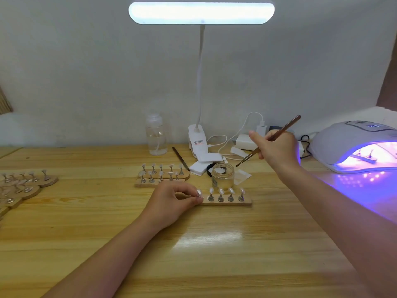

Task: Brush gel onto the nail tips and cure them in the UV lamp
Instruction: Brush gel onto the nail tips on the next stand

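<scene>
- Left hand [174, 201] pinches the end nail tip [199, 193] on the wooden holder strip [227, 202], steadying it.
- Right hand [277, 149] grips the brush [270, 139], bristles beside the open gel jar [223, 176]; judged step: loading gel, next needing a light dip.
- UV lamp [352, 145] glows, right, a strip inside.
- Wooden table [193, 244]; desk lamp [201, 12] against a pale wall.

Stuff you can't really make out here

UV lamp [354, 145] runs off the right edge, display unreadable. The left hand [171, 201] covers the near wooden strip's [227, 202] left end. Far-left nail stands [23, 183] are cropped and blurry; clip lamp's label [199, 142] is too tiny.
</scene>
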Action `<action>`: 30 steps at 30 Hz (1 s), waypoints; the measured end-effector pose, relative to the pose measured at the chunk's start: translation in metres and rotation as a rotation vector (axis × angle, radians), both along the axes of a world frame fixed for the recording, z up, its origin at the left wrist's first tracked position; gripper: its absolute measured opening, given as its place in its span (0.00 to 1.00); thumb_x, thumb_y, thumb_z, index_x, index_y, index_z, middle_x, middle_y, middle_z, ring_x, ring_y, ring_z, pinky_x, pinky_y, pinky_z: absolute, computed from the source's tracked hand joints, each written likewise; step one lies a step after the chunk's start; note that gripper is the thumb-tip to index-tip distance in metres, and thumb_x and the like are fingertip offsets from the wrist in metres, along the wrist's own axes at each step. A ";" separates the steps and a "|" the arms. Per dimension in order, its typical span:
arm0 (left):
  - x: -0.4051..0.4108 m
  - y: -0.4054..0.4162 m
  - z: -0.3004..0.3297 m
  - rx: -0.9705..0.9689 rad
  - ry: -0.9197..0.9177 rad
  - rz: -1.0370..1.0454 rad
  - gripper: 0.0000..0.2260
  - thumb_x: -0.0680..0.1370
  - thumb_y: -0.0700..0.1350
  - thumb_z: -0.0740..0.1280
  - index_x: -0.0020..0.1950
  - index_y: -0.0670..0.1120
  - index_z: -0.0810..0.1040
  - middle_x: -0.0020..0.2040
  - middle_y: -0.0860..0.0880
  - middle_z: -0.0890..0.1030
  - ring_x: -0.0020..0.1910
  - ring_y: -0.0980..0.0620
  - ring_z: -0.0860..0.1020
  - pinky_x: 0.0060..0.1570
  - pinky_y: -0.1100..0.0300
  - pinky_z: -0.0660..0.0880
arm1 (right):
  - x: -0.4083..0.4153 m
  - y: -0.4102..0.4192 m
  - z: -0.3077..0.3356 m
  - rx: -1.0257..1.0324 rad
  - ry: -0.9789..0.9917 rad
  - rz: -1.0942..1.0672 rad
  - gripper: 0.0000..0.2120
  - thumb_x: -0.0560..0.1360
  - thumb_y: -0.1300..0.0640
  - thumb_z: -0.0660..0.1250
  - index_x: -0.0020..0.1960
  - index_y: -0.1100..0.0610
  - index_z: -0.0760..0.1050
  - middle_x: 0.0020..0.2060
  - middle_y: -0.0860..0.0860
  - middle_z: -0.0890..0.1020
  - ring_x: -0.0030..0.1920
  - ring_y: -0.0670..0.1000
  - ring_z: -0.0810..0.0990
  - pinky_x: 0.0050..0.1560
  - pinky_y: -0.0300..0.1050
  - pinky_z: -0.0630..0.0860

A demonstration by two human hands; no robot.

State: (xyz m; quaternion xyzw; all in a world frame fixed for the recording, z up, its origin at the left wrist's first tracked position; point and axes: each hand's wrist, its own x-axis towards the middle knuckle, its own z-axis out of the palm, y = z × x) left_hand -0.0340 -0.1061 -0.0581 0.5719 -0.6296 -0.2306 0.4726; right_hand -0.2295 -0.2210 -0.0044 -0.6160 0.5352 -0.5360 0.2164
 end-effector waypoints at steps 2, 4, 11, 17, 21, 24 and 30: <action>-0.001 0.001 0.000 -0.023 -0.016 -0.012 0.10 0.67 0.37 0.74 0.33 0.51 0.82 0.36 0.55 0.82 0.40 0.62 0.79 0.45 0.73 0.73 | -0.001 0.008 0.003 -0.085 -0.093 0.020 0.18 0.73 0.46 0.67 0.30 0.56 0.71 0.19 0.46 0.74 0.21 0.39 0.73 0.27 0.35 0.67; -0.001 0.003 0.000 -0.051 -0.053 -0.020 0.08 0.68 0.36 0.74 0.35 0.50 0.82 0.38 0.54 0.82 0.41 0.63 0.79 0.46 0.73 0.71 | 0.000 0.021 0.005 -0.161 -0.235 0.127 0.17 0.74 0.47 0.66 0.31 0.56 0.71 0.18 0.47 0.76 0.19 0.41 0.72 0.24 0.31 0.68; -0.001 0.004 0.000 -0.105 -0.101 0.015 0.08 0.68 0.37 0.73 0.36 0.50 0.82 0.36 0.55 0.83 0.40 0.59 0.80 0.46 0.66 0.74 | 0.014 0.077 -0.025 -0.356 -0.148 0.555 0.11 0.76 0.48 0.61 0.43 0.52 0.79 0.30 0.45 0.82 0.30 0.44 0.80 0.33 0.36 0.77; 0.001 0.002 -0.002 -0.083 -0.033 0.016 0.10 0.67 0.38 0.74 0.36 0.55 0.82 0.34 0.60 0.82 0.39 0.54 0.80 0.42 0.67 0.75 | 0.012 0.087 -0.052 -0.393 -0.016 0.580 0.16 0.75 0.50 0.57 0.41 0.55 0.80 0.33 0.44 0.82 0.35 0.39 0.80 0.37 0.33 0.75; 0.001 0.000 -0.001 -0.078 -0.018 -0.023 0.08 0.68 0.36 0.73 0.41 0.49 0.84 0.36 0.53 0.83 0.39 0.49 0.80 0.40 0.64 0.76 | 0.012 0.085 -0.057 -0.484 0.102 0.533 0.18 0.76 0.52 0.56 0.41 0.58 0.82 0.35 0.42 0.81 0.38 0.39 0.79 0.41 0.33 0.74; 0.001 0.001 -0.001 -0.074 -0.041 -0.041 0.09 0.69 0.36 0.72 0.41 0.50 0.84 0.34 0.57 0.81 0.36 0.53 0.77 0.38 0.69 0.72 | 0.014 0.084 -0.059 -0.515 0.161 0.533 0.17 0.76 0.51 0.57 0.43 0.57 0.82 0.36 0.43 0.81 0.39 0.40 0.79 0.40 0.37 0.74; 0.001 0.000 -0.001 -0.066 -0.066 -0.042 0.10 0.69 0.37 0.72 0.42 0.53 0.83 0.34 0.58 0.81 0.34 0.61 0.73 0.35 0.73 0.67 | 0.015 0.081 -0.060 -0.574 0.254 0.485 0.22 0.79 0.45 0.52 0.44 0.53 0.82 0.34 0.37 0.76 0.39 0.39 0.75 0.40 0.34 0.69</action>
